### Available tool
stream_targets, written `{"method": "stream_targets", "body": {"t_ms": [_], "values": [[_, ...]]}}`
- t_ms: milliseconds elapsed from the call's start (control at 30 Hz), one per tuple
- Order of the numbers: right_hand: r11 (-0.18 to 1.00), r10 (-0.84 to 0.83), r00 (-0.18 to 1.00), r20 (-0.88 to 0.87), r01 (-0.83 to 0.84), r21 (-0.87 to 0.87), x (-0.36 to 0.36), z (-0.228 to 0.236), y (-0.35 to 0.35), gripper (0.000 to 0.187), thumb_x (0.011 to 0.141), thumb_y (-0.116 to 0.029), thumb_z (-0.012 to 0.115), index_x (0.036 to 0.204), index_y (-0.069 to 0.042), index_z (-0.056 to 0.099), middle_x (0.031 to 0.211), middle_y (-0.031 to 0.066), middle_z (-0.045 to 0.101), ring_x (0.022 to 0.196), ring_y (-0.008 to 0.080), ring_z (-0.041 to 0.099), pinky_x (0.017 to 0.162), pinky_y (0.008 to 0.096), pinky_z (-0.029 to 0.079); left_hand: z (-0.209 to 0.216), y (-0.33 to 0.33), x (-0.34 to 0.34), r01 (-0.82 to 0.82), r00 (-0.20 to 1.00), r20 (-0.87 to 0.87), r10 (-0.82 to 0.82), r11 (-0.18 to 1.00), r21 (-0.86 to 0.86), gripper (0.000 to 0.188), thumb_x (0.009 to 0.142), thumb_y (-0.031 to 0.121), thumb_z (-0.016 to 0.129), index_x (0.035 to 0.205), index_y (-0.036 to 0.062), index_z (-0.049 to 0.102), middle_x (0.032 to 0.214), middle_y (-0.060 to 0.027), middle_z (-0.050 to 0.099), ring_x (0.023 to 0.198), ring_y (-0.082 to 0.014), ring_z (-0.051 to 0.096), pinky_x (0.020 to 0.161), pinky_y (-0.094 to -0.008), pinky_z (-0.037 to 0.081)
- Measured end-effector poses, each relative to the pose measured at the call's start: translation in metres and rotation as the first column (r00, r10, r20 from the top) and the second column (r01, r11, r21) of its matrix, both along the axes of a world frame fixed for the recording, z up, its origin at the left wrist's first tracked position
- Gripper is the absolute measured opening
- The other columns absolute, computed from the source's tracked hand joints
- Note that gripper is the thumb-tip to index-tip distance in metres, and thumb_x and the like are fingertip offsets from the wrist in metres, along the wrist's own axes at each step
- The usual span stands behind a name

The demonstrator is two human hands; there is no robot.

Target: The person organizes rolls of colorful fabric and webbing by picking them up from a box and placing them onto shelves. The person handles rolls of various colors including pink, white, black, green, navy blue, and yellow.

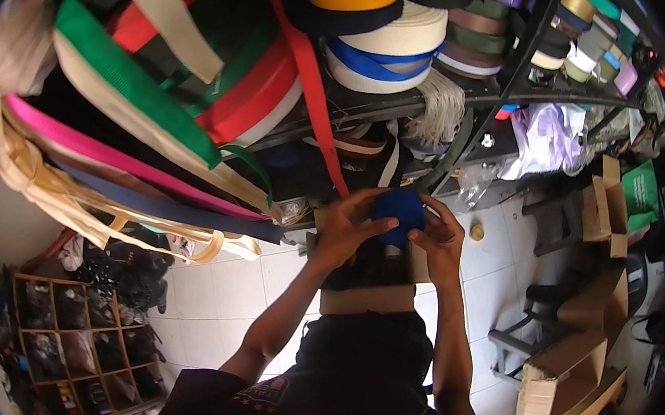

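Note:
Between my two hands is a small, flat-looking deep blue piece with a rounded edge (399, 213); whether it is a coiled roll or folded cloth I cannot make out. My left hand (347, 227) grips its left side, thumb across the front. On its right side my right hand (441, 235) pinches it with thumb and fingers. Just beneath, near my body, an open cardboard box (367, 301) holds dark contents, partly hidden by my hands. A red strap (312, 96) hangs from the shelf down to near my left hand.
Ahead, a dark shelf (483, 90) carries several rolls of webbing. Green, pink and cream straps (134, 93) hang at left. A wooden compartment rack (80, 335) stands lower left. Cardboard boxes (566, 374) and a grey stool (508, 347) are at right, on a white tiled floor (214, 296).

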State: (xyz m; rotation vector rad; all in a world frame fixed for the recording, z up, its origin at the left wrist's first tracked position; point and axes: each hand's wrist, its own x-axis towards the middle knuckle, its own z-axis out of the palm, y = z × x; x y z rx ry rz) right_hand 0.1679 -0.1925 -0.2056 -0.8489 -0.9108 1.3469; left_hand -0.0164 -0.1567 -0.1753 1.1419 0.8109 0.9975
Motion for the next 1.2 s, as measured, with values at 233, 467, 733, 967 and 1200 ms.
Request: {"method": "stream_targets", "body": {"t_ms": [233,467,733,967,1200], "values": [[0.957,0.023,0.995,0.092,-0.049,0.287,-0.023,0.093,0.036,0.058,0.075,0.008,0.078,0.129,0.002,0.057,0.114,0.0123,0.068,0.105,0.0196,0.065,0.09,0.0319,0.055,0.073,0.021,-0.025,-0.099,0.991,0.109,0.074,0.963,0.251,0.049,0.081,0.003,0.077,0.126,-0.0045,0.058,0.121,-0.0143,0.064,0.111,-0.0203,0.062,0.095,-0.0332,0.05],[0.772,-0.56,0.81,0.176,0.433,0.466,-0.06,0.135,0.054,0.054,0.075,-0.002,0.083,0.124,0.001,0.061,0.104,0.0092,0.068,0.095,0.0153,0.066,0.082,0.0287,0.056,0.092,0.041,-0.028,-0.201,0.575,-0.225,0.787,0.402,0.893,0.036,0.094,0.011,0.059,0.129,0.0028,0.053,0.131,-0.0187,0.056,0.104,-0.0371,0.064,0.083,-0.0379,0.056],[0.594,-0.706,0.694,0.144,0.468,0.654,-0.096,0.134,0.085,0.056,0.072,-0.001,0.084,0.123,0.001,0.061,0.106,0.0096,0.065,0.094,0.0152,0.065,0.077,0.0286,0.056,0.087,0.041,-0.01,-0.49,0.678,-0.175,0.714,0.617,0.616,0.053,0.086,0.009,0.07,0.132,0.0019,0.045,0.108,-0.0157,0.066,0.068,-0.0234,0.068,0.064,-0.0312,0.052],[0.583,-0.75,0.647,0.136,0.55,0.598,-0.093,0.119,0.089,0.054,0.071,-0.001,0.085,0.121,0.001,0.062,0.105,0.0089,0.065,0.092,0.0155,0.064,0.076,0.0289,0.056,0.107,0.017,-0.027,-0.444,0.45,-0.352,0.821,0.548,0.709,0.058,0.083,0.016,0.075,0.133,0.0075,0.046,0.1,-0.0125,0.07,0.069,-0.0242,0.069,0.061,-0.0327,0.052],[0.342,-0.867,0.481,0.127,0.391,0.855,-0.124,0.127,0.121,0.05,0.066,-0.001,0.086,0.112,0.001,0.067,0.098,0.014,0.065,0.083,0.0261,0.064,0.074,0.0339,0.054,0.116,0.005,-0.047,-0.383,0.295,-0.113,0.949,0.226,0.896,0.04,0.082,0.014,0.075,0.121,0.0102,0.064,0.103,-0.0078,0.069,0.056,-0.0148,0.063,0.054,-0.026,0.05]]}}
